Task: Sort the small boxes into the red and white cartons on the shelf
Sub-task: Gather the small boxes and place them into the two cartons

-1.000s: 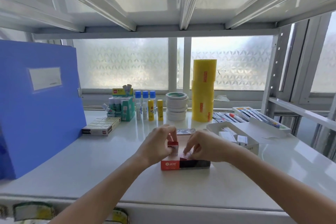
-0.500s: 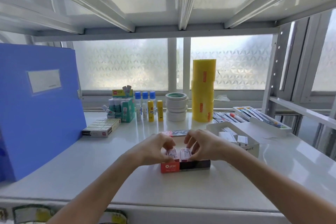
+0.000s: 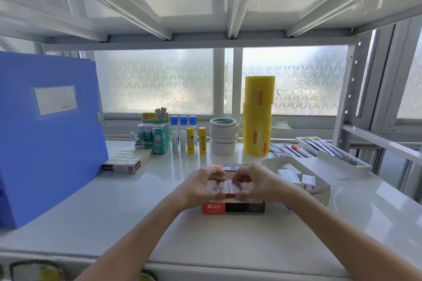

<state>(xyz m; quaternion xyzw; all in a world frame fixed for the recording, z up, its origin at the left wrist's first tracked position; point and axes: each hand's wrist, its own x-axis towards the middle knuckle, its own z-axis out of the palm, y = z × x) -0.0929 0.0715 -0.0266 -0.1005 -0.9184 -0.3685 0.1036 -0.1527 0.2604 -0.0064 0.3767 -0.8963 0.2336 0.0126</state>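
Observation:
A low red carton (image 3: 213,207) with a dark right half sits mid-shelf, right in front of me. Two small red-and-white boxes (image 3: 229,186) lie side by side in its top. My left hand (image 3: 201,187) pinches the left box between thumb and fingers. My right hand (image 3: 255,183) pinches the right box the same way. Both hands hover over the carton and hide most of its inside. To the right stands an open white carton (image 3: 319,191) holding several small white boxes (image 3: 296,174).
A tall blue file box (image 3: 45,134) stands at the left, a flat pack of staple boxes (image 3: 127,161) beside it. Glue bottles and sticks (image 3: 182,134), white tape rolls (image 3: 223,136), a yellow tape stack (image 3: 258,116) and pen trays (image 3: 319,148) line the back.
Both hands have lowered over the red carton. The small box my left hand held upright now lies flat beside a second one, both pressed down into the carton.

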